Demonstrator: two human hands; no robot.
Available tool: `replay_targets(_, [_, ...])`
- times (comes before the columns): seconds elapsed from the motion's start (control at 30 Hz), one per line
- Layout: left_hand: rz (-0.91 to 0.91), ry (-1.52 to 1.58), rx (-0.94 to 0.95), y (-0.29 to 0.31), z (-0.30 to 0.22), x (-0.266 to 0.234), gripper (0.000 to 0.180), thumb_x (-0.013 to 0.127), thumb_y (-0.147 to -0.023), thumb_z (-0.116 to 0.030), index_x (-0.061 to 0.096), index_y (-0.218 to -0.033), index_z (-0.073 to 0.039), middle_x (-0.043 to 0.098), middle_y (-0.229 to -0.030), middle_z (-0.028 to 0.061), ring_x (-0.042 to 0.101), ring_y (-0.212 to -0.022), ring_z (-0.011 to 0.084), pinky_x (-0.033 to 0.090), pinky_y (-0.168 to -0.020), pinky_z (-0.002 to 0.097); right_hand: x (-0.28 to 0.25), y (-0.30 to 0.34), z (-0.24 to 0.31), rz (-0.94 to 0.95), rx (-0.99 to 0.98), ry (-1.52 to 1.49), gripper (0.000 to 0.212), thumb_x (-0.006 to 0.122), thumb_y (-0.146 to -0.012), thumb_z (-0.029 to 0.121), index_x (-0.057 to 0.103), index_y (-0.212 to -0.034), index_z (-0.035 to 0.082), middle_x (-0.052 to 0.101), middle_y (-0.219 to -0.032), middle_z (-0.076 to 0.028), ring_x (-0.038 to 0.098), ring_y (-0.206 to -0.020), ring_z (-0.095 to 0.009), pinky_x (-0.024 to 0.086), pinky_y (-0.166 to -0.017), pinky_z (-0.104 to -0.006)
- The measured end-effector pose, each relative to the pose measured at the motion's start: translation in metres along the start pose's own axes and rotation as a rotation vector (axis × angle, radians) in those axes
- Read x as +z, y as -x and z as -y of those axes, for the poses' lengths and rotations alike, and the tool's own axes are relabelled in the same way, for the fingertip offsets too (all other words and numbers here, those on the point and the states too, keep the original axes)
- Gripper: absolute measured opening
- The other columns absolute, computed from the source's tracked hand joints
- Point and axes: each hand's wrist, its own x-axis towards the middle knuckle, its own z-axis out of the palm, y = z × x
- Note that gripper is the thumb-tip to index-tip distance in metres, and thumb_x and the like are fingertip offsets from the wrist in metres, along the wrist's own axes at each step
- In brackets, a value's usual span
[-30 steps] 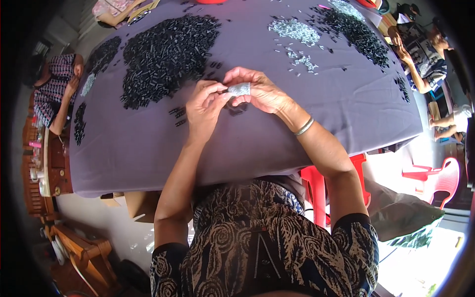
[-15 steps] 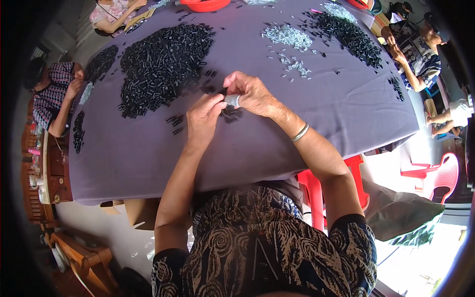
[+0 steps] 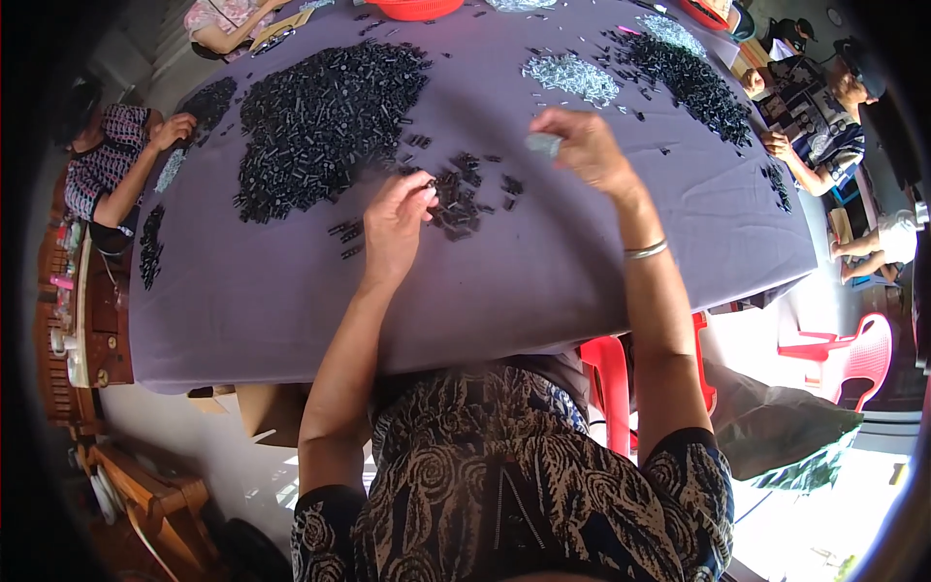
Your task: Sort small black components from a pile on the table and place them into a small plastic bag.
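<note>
My right hand [image 3: 585, 147] is lifted over the grey tablecloth [image 3: 543, 281] and pinches a small silver-grey part [image 3: 543, 144] in its fingertips. My left hand [image 3: 396, 225] rests on the cloth, its fingers curled at the edge of a small scatter of black parts [image 3: 464, 199]. Whether the left fingers hold one of these parts is hidden. A large heap of black parts [image 3: 325, 116] lies just beyond my left hand. A small pile of silver parts [image 3: 572, 76] lies beyond my right hand.
Another heap of black parts [image 3: 689, 78] lies at the far right. People sit at the table's left [image 3: 126, 165], far left [image 3: 228, 19] and right [image 3: 810, 107]. Red plastic chairs [image 3: 853, 354] stand to the right, a red bowl [image 3: 417, 8] at the far edge.
My hands, joined over one small part a second ago, have separated. The right hand rose toward the silver pile with the part; the left went down to the black scatter.
</note>
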Motion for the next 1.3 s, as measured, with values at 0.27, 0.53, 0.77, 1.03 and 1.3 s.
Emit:
replay_targets(0.27, [0.013,0.157,-0.123,-0.002,0.001,0.001,0.018,0.063,-0.082,-0.001,0.063,-0.101,0.0,0.063,-0.088,0.0038,0.06,-0.075,0.0096,0.044,-0.057,0.0211,-0.046,0.016,-0.026,0.1,-0.004,0.611,0.011,0.064,-0.07,-0.001,0.059,-0.08,0.002,0.06,-0.075,-0.008,0.058,-0.067,-0.019,0.046,-0.062,-0.0312])
replay_targets(0.53, [0.027,0.235,-0.16,0.001,-0.001,0.004,0.017,0.064,-0.082,-0.001,0.064,-0.099,-0.002,0.063,-0.086,0.0038,0.061,-0.074,0.0098,0.044,-0.057,0.0202,-0.032,0.006,-0.021,0.205,0.114,0.636,0.004,0.06,-0.073,0.001,0.058,-0.077,0.001,0.056,-0.069,-0.007,0.052,-0.063,-0.013,0.042,-0.057,-0.0281])
replay_targets(0.77, [0.043,0.228,-0.089,0.003,0.002,0.004,0.015,0.061,-0.084,-0.001,0.063,-0.099,-0.001,0.062,-0.087,0.0034,0.06,-0.075,0.009,0.044,-0.058,0.0201,0.047,-0.001,0.003,0.201,0.24,-0.29,0.009,0.063,-0.08,0.007,0.062,-0.087,0.001,0.056,-0.07,0.002,0.048,-0.058,-0.004,0.037,-0.048,-0.0197])
replay_targets(1.03, [0.008,0.174,-0.099,0.002,0.0,0.004,0.017,0.06,-0.086,-0.004,0.061,-0.102,0.0,0.063,-0.09,0.0044,0.06,-0.074,0.0092,0.044,-0.058,0.0202,0.095,-0.014,0.008,0.192,0.149,-0.611,0.008,0.064,-0.081,0.006,0.061,-0.086,0.002,0.06,-0.073,-0.001,0.051,-0.057,-0.005,0.041,-0.053,-0.019])
replay_targets(1.3, [0.006,0.185,-0.1,0.002,-0.001,0.005,0.017,0.06,-0.086,-0.005,0.06,-0.103,0.0,0.063,-0.089,0.0034,0.061,-0.075,0.009,0.044,-0.058,0.02,0.109,-0.011,-0.003,0.103,0.081,-0.659,0.008,0.058,-0.082,0.001,0.063,-0.087,0.003,0.06,-0.076,0.0,0.049,-0.06,-0.004,0.04,-0.053,-0.0181])
